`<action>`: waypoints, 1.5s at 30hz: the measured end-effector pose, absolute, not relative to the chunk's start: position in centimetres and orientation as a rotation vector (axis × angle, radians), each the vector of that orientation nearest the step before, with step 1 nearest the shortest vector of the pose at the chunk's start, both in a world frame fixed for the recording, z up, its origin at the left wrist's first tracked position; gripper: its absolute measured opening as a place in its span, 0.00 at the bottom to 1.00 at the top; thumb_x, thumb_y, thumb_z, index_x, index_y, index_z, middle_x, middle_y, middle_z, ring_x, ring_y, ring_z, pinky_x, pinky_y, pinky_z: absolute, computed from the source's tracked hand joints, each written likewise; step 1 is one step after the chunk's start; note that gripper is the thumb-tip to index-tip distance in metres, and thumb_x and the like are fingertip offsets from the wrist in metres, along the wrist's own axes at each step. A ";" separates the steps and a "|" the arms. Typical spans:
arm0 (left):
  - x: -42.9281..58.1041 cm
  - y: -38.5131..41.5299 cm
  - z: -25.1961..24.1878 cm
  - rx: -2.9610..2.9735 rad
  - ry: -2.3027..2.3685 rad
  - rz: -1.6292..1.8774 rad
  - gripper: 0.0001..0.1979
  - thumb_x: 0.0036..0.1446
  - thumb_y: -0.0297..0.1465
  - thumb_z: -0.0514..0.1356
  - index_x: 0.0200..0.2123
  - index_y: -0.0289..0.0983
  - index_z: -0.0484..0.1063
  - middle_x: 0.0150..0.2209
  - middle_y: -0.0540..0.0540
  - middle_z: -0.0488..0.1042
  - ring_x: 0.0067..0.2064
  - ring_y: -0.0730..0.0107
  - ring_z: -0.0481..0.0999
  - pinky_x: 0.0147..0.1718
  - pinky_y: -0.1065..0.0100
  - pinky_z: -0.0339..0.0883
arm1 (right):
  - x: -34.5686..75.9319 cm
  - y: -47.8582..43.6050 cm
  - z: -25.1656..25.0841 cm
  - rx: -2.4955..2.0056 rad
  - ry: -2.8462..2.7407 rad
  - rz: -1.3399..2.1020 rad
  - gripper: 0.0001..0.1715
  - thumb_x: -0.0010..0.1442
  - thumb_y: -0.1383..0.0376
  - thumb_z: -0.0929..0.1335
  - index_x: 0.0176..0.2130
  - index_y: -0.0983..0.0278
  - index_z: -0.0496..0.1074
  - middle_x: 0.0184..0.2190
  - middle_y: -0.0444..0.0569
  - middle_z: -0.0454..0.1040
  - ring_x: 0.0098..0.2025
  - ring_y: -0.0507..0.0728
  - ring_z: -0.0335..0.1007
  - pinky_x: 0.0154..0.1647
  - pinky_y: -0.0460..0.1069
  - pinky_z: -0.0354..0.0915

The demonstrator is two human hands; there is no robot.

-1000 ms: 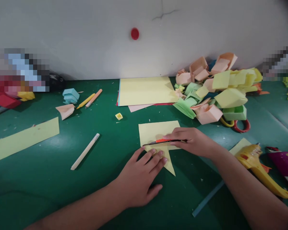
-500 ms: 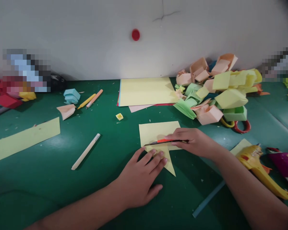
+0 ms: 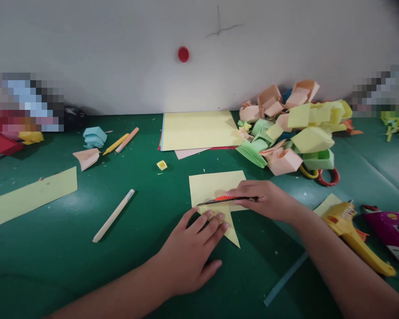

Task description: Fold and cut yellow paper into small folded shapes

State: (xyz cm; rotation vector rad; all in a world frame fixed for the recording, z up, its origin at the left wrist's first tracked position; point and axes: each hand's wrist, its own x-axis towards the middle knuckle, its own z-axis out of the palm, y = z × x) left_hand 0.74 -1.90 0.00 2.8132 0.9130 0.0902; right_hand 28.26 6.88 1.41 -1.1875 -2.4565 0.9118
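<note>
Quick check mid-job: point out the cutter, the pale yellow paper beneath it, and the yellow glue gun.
Cutter (image 3: pixel 224 198): head view, on its orange part.
Pale yellow paper (image 3: pixel 213 186): head view, on its bare upper part.
Yellow glue gun (image 3: pixel 362 246): head view, on its handle.

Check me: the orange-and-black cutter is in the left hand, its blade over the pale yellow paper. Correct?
Not the left hand: the head view shows the orange-and-black cutter in the right hand, its blade over the pale yellow paper, as you say.
</note>
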 end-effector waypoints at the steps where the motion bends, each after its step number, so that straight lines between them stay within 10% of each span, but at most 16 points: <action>1: 0.7 -1.9 0.0 2.814 0.910 0.094 0.32 0.71 0.46 0.44 0.72 0.38 0.49 0.72 0.43 0.55 0.69 0.52 0.58 0.67 0.46 0.42 | 28.3 6.9 1.4 -1.188 -2.457 0.910 0.19 0.70 0.54 0.64 0.58 0.48 0.75 0.44 0.47 0.79 0.43 0.56 0.76 0.47 0.50 0.70; 45: 0.6 -1.8 0.5 2.704 0.904 0.090 0.31 0.71 0.46 0.45 0.72 0.41 0.50 0.72 0.46 0.54 0.70 0.54 0.55 0.68 0.47 0.41 | 29.2 6.9 1.2 -1.208 -2.504 0.865 0.19 0.70 0.57 0.64 0.58 0.47 0.74 0.44 0.47 0.79 0.43 0.57 0.76 0.47 0.50 0.71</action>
